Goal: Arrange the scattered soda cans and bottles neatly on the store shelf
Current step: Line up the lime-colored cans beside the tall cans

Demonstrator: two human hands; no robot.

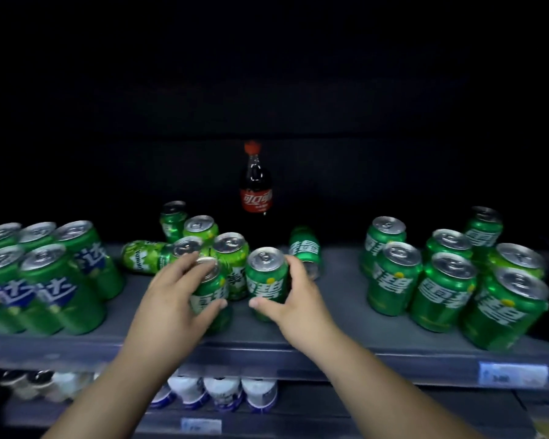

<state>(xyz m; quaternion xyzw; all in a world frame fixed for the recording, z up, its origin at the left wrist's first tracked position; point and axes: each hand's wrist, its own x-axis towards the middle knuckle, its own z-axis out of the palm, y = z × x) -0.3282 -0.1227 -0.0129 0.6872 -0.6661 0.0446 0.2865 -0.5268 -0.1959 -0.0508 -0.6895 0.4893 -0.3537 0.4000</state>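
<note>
My left hand (175, 299) grips an upright green soda can (210, 294) near the front of the grey shelf (339, 308). Beside it, my right hand (293, 299) wraps another upright green can (266, 280). Behind them stands a loose cluster of green cans (230, 253). One light green can (141, 256) lies on its side to the left, and another green can (305, 250) lies tipped to the right. A cola bottle (255, 179) with a red cap stands upright at the dark back.
Several green cans with blue labels (45, 280) stand grouped at the left. A block of several green cans (450, 277) stands at the right. White bottles (222, 394) fill the shelf below. A price tag (512, 375) sits on the shelf's front edge.
</note>
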